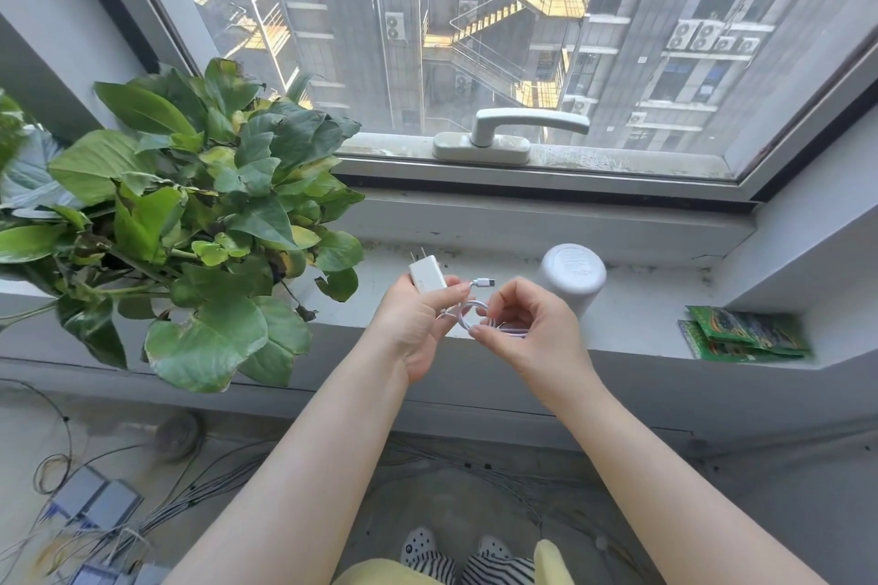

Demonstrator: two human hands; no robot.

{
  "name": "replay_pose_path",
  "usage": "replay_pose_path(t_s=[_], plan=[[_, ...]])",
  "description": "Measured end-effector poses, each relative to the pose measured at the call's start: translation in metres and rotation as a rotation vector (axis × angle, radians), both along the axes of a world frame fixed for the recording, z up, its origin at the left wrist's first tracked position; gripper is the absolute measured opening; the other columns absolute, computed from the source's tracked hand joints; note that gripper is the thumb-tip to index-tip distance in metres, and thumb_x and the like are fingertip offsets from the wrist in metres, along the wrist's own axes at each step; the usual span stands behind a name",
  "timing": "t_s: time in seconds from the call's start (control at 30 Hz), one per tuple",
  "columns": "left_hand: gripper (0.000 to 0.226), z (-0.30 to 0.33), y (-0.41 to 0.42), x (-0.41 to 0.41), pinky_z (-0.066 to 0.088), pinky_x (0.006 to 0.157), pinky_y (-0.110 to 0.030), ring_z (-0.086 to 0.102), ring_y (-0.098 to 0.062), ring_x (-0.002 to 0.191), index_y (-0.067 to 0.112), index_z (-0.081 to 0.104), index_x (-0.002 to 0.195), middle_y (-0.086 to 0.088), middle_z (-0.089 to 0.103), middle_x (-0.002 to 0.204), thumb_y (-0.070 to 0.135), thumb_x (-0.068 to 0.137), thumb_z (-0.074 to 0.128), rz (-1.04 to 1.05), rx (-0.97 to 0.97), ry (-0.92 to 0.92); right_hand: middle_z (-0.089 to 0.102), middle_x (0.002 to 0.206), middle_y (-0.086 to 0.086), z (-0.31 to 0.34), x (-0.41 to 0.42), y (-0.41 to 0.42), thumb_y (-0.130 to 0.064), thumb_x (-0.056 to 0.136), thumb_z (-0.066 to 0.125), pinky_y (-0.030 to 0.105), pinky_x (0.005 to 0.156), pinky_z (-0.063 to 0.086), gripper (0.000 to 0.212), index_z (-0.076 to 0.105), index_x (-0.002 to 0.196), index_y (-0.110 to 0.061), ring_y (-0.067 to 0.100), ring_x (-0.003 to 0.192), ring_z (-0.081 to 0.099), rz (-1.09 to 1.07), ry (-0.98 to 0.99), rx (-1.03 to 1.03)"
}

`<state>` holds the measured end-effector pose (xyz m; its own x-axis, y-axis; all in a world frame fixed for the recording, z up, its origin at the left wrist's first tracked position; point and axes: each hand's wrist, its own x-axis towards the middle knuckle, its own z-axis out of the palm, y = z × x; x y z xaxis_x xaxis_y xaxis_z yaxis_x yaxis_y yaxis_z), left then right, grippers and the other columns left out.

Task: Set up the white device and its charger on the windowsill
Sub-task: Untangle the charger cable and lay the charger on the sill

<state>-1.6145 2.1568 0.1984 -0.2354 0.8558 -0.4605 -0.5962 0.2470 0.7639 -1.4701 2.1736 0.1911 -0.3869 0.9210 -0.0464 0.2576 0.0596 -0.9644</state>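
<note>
A white cylindrical device [572,275] stands upright on the grey windowsill [636,318], just behind my right hand. My left hand [412,323] grips a white plug-in charger [426,278] with its two prongs pointing up and away. A white cable [468,314] runs from the charger in a loose coil between both hands, and its free connector [483,283] sticks out to the right. My right hand [527,329] pinches the coiled cable from the right side. Both hands hover over the sill's front edge.
A leafy potted plant [190,214] fills the sill's left side, close to my left hand. Green packets [743,333] lie at the sill's right end. The window frame with a white handle [518,133] is behind. Cables and grey boxes [90,501] lie on the floor below.
</note>
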Motion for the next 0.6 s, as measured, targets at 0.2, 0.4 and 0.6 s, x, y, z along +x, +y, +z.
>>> replay_pose_path(t_s=[0.2,0.4,0.6], plan=[[0.046,0.0028,-0.0024,-0.0046,0.051,0.095,-0.039,0.060,-0.021,0.084,0.011,0.048,0.094,-0.003,0.055,0.086,-0.005,0.061,0.076,-0.175,-0.006,0.275,0.067,0.075,-0.006,0.0026,-0.0007,0.0057,-0.011,0.075,0.079,0.013,0.068,0.048,0.014,0.066,0.075,-0.016,0.006,0.071,0.062,-0.043,-0.081,0.118],[0.032,0.0025,0.0007,-0.0030,0.052,0.079,-0.026,0.061,-0.021,0.078,0.009,0.049,0.090,-0.006,0.057,0.082,-0.011,0.075,0.068,-0.155,-0.018,0.261,0.064,0.093,-0.007,0.0026,-0.0027,0.0070,-0.018,0.074,0.079,0.024,0.072,0.054,0.009,0.072,0.079,-0.019,0.003,0.077,0.064,-0.014,-0.227,0.316],[0.018,0.0028,0.0007,-0.0001,0.056,0.069,-0.020,0.068,-0.015,0.068,0.007,0.049,0.093,-0.006,0.066,0.073,-0.010,0.088,0.054,-0.130,0.010,0.132,0.064,0.102,-0.014,0.0050,-0.0050,0.0080,-0.036,0.072,0.080,0.027,0.069,0.041,0.013,0.073,0.072,-0.025,0.007,0.095,0.056,-0.107,-0.462,0.443]])
